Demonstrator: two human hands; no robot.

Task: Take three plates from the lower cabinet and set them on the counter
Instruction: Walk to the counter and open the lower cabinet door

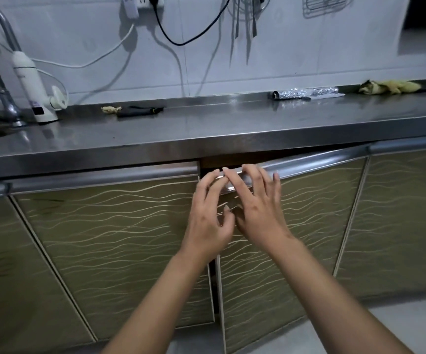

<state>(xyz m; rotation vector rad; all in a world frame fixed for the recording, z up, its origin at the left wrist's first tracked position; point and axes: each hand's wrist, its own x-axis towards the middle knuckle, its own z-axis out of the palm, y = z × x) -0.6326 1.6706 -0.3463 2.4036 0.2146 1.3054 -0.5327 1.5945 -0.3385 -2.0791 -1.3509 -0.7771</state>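
Left hand (210, 215) and right hand (255, 208) side by side, fingers spread.

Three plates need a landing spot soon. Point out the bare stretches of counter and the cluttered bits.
The counter is bare along its front edge, widest between the black object and the foil roll. Clutter hugs the back wall: water heater tap at the left, yellow cloth at the right.
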